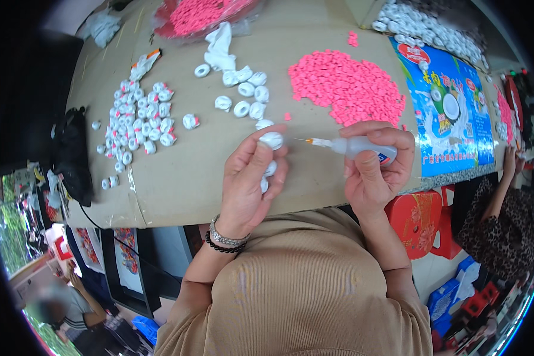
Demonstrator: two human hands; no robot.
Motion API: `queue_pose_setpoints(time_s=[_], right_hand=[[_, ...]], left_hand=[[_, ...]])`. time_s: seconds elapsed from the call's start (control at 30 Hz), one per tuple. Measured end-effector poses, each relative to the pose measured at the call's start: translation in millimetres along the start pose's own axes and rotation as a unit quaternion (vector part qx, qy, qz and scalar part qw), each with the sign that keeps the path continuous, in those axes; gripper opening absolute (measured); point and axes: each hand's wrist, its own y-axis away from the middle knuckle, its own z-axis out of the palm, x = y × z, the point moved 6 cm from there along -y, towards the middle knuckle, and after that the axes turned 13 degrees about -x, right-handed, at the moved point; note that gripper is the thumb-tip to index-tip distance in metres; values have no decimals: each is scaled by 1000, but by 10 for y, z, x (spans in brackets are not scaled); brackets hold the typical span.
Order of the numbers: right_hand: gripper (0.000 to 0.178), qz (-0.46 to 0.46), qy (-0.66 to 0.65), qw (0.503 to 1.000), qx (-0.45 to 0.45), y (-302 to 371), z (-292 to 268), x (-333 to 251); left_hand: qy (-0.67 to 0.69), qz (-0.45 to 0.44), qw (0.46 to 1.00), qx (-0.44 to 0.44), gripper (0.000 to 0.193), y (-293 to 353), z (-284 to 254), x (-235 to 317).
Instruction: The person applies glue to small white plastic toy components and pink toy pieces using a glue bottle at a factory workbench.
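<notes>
My left hand (pixel 249 181) is closed round several small round white pieces, with one white piece (pixel 272 140) pinched at the top between thumb and fingers. In my right hand (pixel 378 169) lies a small translucent glue bottle (pixel 362 146), its thin needle tip pointing left at that piece. A small gap separates the needle from the white piece. Just beyond my left hand, several loose white pieces (pixel 241 108) lie in a loose line. A heap of small pink pieces (pixel 350 86) spreads beyond my right hand. To the left sits a group of white pieces with pink parts (pixel 142 113).
A red bowl (pixel 160 24) of pink pieces stands at the far edge. A blue printed sheet (pixel 451 107) covers the table's right side, with a pile of white pieces (pixel 433 32) beyond it. A black bag (pixel 75 157) hangs left. A person (pixel 495 219) works at the right.
</notes>
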Motion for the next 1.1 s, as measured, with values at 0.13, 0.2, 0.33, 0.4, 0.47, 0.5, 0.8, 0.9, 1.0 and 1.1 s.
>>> queue_pose_setpoints(time_s=[0.13,0.2,0.33,0.4,0.47,0.5,0.8,0.9,1.0,1.1], right_hand=[[22,1,4,1000,-9,-2,20,112],[22,-33,43,998,-34,-10,26,106],[25,-21,45,998,-25,-4,51,168],[26,0,43,999,-19,3,57,173],[26,-10,69,997,-32,20,33,194],[26,-21,96,994,-44,23,34,193],[22,-22,99,993,-55,2,75,171],[21,-21,100,993,-59,1,71,176],[20,-27,101,993,-62,1,76,185],[20,-24,85,994,-61,-3,101,182]], left_hand=[[7,9,1000,-3,36,-22,-34,5],[12,-5,1000,-7,35,-32,-28,-6],[15,-2,1000,-3,37,-58,-46,-4],[14,-13,1000,-10,35,-57,-46,-12],[17,-18,1000,-9,35,-61,-47,-18],[20,-22,1000,-10,34,-63,-45,-23],[17,-28,999,-13,34,-67,-29,-40],[16,-26,999,-15,33,-71,-21,-39],[16,-28,999,-17,33,-68,-15,-41],[16,-29,999,-17,34,-64,-21,-43]])
